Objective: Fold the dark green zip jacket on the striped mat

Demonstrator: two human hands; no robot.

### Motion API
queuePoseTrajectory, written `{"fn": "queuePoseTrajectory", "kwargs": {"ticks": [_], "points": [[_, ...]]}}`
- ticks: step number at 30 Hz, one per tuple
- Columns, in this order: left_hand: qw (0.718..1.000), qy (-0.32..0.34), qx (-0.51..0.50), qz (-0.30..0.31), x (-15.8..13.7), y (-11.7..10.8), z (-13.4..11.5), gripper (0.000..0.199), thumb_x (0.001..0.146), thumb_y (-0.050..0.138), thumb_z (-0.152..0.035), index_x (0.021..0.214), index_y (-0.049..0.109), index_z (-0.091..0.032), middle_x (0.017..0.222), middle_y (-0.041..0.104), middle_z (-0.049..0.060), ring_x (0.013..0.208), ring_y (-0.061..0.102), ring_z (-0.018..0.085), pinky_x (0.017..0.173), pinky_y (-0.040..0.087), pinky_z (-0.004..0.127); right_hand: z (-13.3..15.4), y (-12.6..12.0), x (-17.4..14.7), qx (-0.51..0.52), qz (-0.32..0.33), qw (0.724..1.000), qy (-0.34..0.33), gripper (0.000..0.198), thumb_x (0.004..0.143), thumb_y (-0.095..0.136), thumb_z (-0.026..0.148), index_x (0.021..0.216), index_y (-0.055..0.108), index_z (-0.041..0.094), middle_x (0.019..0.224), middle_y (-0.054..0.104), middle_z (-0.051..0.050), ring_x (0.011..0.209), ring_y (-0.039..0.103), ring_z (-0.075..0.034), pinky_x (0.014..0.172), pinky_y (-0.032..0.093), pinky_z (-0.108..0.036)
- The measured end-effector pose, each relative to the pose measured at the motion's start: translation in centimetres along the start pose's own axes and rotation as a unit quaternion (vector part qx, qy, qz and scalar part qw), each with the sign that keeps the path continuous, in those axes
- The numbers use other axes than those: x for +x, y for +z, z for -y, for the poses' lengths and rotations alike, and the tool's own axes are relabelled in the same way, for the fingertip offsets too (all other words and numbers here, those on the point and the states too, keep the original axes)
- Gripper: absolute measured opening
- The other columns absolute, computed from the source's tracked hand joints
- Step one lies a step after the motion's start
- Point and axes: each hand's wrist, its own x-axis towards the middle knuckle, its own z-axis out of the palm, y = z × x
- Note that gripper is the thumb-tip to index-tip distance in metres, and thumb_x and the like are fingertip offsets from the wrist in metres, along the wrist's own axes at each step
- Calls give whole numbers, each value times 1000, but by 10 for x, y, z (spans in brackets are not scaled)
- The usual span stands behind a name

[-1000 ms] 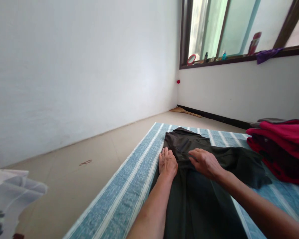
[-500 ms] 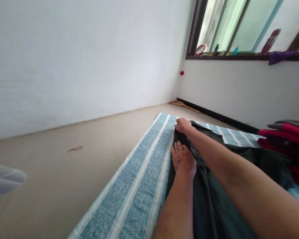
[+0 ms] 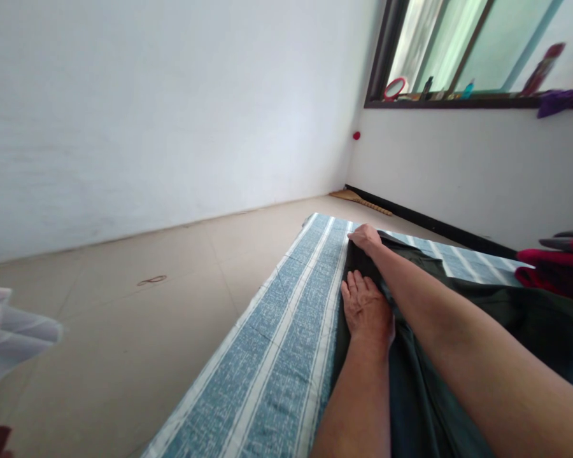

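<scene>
A dark green garment (image 3: 413, 388) lies spread on a blue-and-white striped cloth (image 3: 286, 331); its exact kind is hard to make out. My left hand (image 3: 367, 308) rests on the garment near its left edge, palm down, with the fingers stretched out. Farther away, my right hand (image 3: 365, 237) has its fingers curled closed on the garment's far corner. My right forearm crosses over the cloth and covers part of it.
Folded red and grey clothes (image 3: 561, 264) are piled at the right. A small cord loop (image 3: 151, 280) lies on the tiled floor at left, and a broom (image 3: 360, 201) by the wall. White sheer fabric (image 3: 16, 337) hangs at the left edge. Bottles and a round mirror (image 3: 395, 88) line the windowsill.
The whole view has shifted a little, so everything sits farther right in the picture. Both hands remain at nearly the same spots on the garment.
</scene>
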Motion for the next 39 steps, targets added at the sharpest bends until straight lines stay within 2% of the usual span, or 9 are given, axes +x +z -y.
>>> {"fn": "queuePoseTrajectory", "kwargs": {"ticks": [5,10,16,21,25,29,33,36,39], "points": [[1000,1,11,-15,2,6,6,48,86,40,-24,132,47,-8,145,38,17,137,27,28,112,21,48,0,-3,-6,3,17,1000,14,31,90,54,38,111,57,16,110,59,-6,93,60,-19,80,51,-39],[1000,9,25,-16,3,2,8,47,89,35,-25,131,48,-10,145,39,14,137,27,27,112,22,45,-20,-30,-26,-21,-1,1000,-16,32,91,48,42,101,64,16,100,65,-6,93,61,-20,79,47,-33],[998,21,61,-21,7,0,11,46,91,33,-25,131,49,-10,144,40,13,136,30,27,110,25,46,-104,-73,-79,-73,35,996,-38,27,82,53,40,88,71,21,89,69,-7,89,63,-22,71,42,-27],[994,31,97,-36,11,2,15,45,91,35,-26,130,50,-12,143,42,13,134,34,26,107,28,45,-189,-98,-122,-92,73,993,9,44,76,58,55,96,70,17,95,68,-11,89,62,-26,71,44,-31],[991,38,117,-43,14,1,18,42,91,36,-26,129,51,-14,142,43,13,133,35,26,106,28,45,-232,-103,-151,-82,82,992,53,48,71,62,57,95,69,16,93,68,-11,88,63,-26,70,45,-31],[993,25,117,-11,22,-4,19,39,91,41,-23,126,52,-14,141,44,15,132,36,28,106,29,48,-245,-104,-170,-57,68,994,68,36,73,61,47,91,69,17,92,67,-10,84,63,-24,64,43,-29],[992,26,121,1,43,-17,18,27,91,50,-30,115,58,-21,125,57,9,112,54,25,95,43,46,-244,-109,-178,-21,65,997,43,20,74,59,36,72,67,18,73,64,-4,71,60,-18,59,39,-25],[991,49,122,4,67,-24,17,29,89,55,-34,113,56,-18,116,58,8,100,58,21,85,49,42,-243,-114,-182,11,66,998,14,22,75,55,36,65,63,18,64,59,-1,66,57,-15,57,36,-24],[990,81,116,9,91,-21,17,25,90,54,-30,110,58,-16,117,58,8,103,57,21,87,48,42,-239,-123,-190,94,93,991,-5,27,73,55,42,59,59,18,59,55,-1,59,51,-14,53,35,-25]]}}
